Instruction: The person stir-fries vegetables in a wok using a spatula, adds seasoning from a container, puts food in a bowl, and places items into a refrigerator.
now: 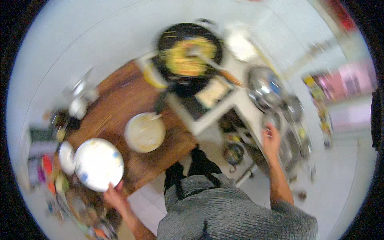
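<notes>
My left hand grips the rim of a white plate with blue marks, above the left part of a wooden tabletop. A pale round bowl stands to the right of the plate, with a utensil handle at its upper rim. My right hand is out over the counter at the right, close to a small metal bowl. Its fingers are blurred, so I cannot tell whether they hold anything. Ahead, a black wok contains yellow-green food and a spatula with a wooden handle.
Metal bowls crowd the right-hand counter, beyond a white bag-like item. A pale rectangular thing lies just below the wok. Beneath the counter, a metal pot sits on a lower level. A white dish is left of the plate.
</notes>
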